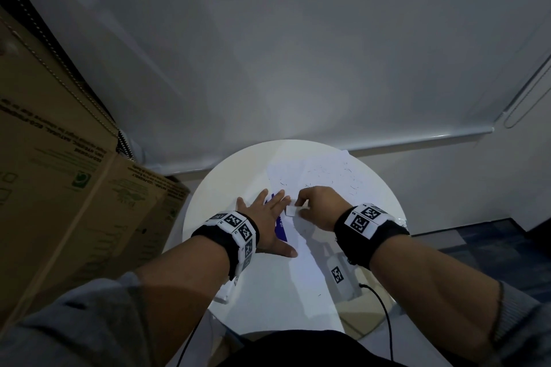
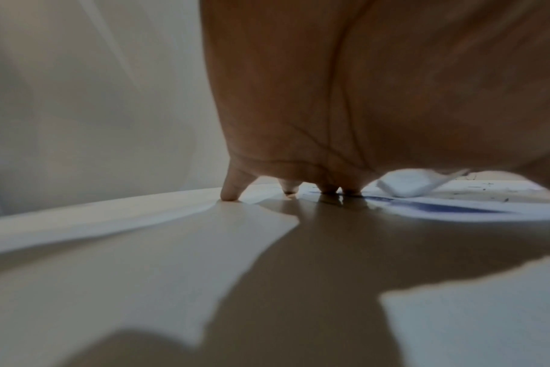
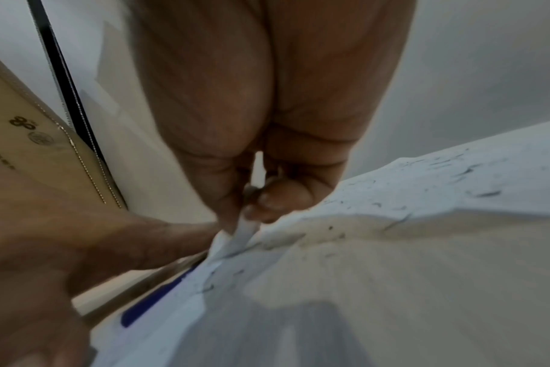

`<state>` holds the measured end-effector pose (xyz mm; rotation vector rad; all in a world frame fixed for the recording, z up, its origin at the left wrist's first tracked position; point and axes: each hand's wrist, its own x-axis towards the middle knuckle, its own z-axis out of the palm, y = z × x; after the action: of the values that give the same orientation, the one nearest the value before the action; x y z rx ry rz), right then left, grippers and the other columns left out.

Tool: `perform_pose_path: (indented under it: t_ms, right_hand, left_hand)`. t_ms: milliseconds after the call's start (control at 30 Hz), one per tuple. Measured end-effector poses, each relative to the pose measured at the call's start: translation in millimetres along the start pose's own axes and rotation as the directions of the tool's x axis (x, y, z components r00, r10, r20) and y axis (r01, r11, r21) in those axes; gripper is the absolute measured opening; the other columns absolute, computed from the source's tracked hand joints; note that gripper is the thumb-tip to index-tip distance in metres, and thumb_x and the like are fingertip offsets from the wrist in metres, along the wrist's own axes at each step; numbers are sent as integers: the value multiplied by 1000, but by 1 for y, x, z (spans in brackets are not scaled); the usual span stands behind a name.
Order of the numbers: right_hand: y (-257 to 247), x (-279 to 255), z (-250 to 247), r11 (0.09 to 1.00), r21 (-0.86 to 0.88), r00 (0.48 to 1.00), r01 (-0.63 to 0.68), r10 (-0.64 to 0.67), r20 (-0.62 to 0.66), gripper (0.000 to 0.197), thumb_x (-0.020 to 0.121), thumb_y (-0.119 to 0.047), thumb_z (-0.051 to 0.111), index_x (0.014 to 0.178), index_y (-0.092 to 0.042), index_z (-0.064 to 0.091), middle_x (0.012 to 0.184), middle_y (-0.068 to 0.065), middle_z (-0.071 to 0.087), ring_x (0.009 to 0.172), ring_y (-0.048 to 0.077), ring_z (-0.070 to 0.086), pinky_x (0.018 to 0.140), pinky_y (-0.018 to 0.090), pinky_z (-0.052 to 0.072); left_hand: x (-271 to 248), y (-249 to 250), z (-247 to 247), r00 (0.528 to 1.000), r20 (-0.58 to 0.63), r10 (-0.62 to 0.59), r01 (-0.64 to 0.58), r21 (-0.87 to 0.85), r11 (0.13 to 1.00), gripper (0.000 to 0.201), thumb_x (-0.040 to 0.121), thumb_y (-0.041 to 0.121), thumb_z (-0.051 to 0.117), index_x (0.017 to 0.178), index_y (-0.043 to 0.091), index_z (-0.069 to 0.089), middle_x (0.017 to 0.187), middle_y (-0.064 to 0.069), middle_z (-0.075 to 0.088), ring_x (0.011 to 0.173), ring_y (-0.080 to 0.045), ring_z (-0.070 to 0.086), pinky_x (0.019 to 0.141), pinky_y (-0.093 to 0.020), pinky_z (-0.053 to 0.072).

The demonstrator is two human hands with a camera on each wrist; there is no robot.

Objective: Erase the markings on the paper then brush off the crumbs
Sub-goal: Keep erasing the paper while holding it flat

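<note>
A white sheet of paper (image 1: pixel 298 265) lies on a round white table (image 1: pixel 196 211). My left hand (image 1: pixel 268 208) lies flat with fingers spread, pressing the paper's left part over a dark blue patch (image 1: pixel 281 228); its fingertips (image 2: pixel 233 192) touch the surface. Just right of it, my right hand (image 1: pixel 298 209) pinches a small white eraser (image 1: pixel 291 211) between thumb and fingers, its tip on the paper (image 3: pixel 245 232). Dark eraser crumbs (image 1: pixel 337 176) are scattered over the far right of the sheet (image 3: pixel 481 193). The eraser (image 2: pixel 405 185) shows beyond my left palm.
Large cardboard boxes (image 1: pixel 59 188) stand close on the left of the table. A white block with a printed tag (image 1: pixel 338 274) and a black cable (image 1: pixel 384 316) sit at the table's near right. A wall rises right behind the table.
</note>
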<state>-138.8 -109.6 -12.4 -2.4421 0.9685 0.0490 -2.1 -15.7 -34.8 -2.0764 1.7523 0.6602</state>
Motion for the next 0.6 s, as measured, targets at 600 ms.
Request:
perform_pose_path:
  t_ms: [600]
  right_hand:
    - [30,-10,-9,992,27,991,-122,124,-56,14,88,-15,59,102,-15,63,86,-3,55,81,15,49,66,22,33]
  left_hand:
    - [-4,4,1,991,-23,130,-129,51,990,102,86,73,47,154,26,-13,161,7,-22,147,-22,-23,116,-62,-5]
